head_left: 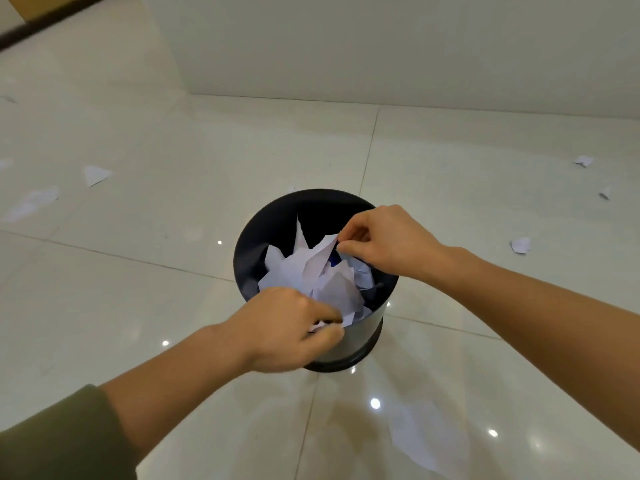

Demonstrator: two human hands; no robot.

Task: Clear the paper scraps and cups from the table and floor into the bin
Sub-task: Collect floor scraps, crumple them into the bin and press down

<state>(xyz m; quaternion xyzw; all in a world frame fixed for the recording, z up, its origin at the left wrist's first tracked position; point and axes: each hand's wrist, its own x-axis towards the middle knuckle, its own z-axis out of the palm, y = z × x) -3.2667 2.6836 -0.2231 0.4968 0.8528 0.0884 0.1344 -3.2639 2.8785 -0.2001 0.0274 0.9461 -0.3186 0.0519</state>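
A round black bin [258, 230] with a grey outer wall is seen upright on a glossy cream tiled floor [156, 258]. It is filled nearly to the rim with crumpled white paper scraps [294, 271], and a small blue item [334, 261] is glimpsed among them.

The left hand [284, 327] is held over the near rim of the bin with its fingers curled in narrowly. A small white scrap [323, 325] is caught between thumb and fingertips at the edge of the heap. This hand is blurred, so the grip is probably a pinch rather than a full clasp.

The right hand [384, 237] is held over the far right rim. Its thumb and forefinger are closed on the upper edge of a creased white sheet [320, 258] that stands up from the heap, and the other fingers are curled loosely behind. An olive-green sleeve [62, 441] is seen on the left arm; the right forearm is bare.

More torn white pieces are seen lying on the floor, well apart from the bin. A triangular piece [95, 174] and a flat blurred piece [34, 200] are seen to the left. Three small crumpled pieces [520, 244] are scattered to the right.
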